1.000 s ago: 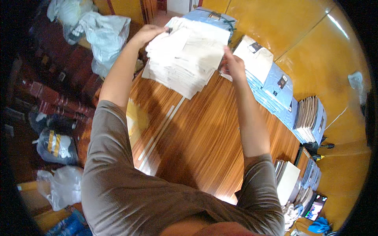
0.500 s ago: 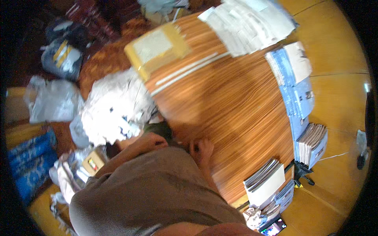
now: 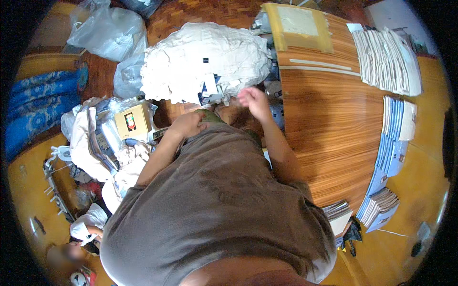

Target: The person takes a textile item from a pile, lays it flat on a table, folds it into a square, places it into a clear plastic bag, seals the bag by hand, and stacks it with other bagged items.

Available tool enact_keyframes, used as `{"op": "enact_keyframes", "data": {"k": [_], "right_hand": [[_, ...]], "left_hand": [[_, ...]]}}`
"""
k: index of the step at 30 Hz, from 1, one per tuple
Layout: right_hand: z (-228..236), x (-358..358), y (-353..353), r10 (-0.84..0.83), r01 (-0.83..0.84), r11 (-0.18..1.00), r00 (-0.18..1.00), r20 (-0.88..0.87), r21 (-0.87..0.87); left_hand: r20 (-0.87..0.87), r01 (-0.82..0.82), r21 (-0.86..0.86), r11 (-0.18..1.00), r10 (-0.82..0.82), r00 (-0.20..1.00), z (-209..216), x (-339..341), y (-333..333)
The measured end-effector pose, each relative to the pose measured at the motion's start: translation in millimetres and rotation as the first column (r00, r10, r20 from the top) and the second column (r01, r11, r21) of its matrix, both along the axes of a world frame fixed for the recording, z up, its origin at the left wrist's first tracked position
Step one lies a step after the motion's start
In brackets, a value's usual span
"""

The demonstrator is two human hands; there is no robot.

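Big pile of white cloth (image 3: 191,57) lies in front of person, left of wooden table (image 3: 329,133). Right hand (image 3: 255,103) near pile's edge, fingers loosely bent, nothing seen in it. Left hand (image 3: 188,125) by green trousers (image 3: 210,116), fingers part bent; cannot tell if it pinches anything. Small dark square (image 3: 206,60) on pile. Cloth looks soft, may crease: best use gentle fingers, touch edges, don't tug.

A head-worn wide fisheye over there peers steeply down, brown shirt (image 3: 224,190) close beneath, table (image 3: 329,128) off right.
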State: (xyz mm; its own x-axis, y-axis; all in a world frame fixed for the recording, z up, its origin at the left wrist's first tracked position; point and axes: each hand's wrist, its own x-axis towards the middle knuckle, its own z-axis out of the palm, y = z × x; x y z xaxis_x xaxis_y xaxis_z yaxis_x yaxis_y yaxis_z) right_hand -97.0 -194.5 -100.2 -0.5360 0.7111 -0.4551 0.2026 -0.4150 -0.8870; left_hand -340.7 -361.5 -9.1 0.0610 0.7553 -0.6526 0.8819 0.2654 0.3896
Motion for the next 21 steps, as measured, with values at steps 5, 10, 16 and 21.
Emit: {"op": "enact_keyframes", "data": {"k": [5,10,16,21], "right_hand": [[-105.7,-78.8,116.3,-0.209,-0.131,0.69,0.905,0.37,0.711],[-58.0,-146.6,193.9,-0.101,-0.748,0.032,0.657,0.747,0.663],[-32.6,-181.6,206.4,0.1,-0.661,0.479,0.695,0.712,0.578],[18.7,-179.0,180.0,-0.183,-0.261,0.55,0.889,0.42,0.793]], "left_hand": [[0.046,-0.123,0.029,0.992,0.122,0.991,-15.3,-53.5,-24.8],[0.19,-0.526,0.36,0.771,0.491,0.85,-74.3,-116.9,18.1],[0.018,-0.344,0.708,0.617,0.471,0.882,-133.0,-165.6,120.7],[0.033,-0.296,0.716,0.632,0.393,0.919,-142.0,-199.7,177.1]]}}
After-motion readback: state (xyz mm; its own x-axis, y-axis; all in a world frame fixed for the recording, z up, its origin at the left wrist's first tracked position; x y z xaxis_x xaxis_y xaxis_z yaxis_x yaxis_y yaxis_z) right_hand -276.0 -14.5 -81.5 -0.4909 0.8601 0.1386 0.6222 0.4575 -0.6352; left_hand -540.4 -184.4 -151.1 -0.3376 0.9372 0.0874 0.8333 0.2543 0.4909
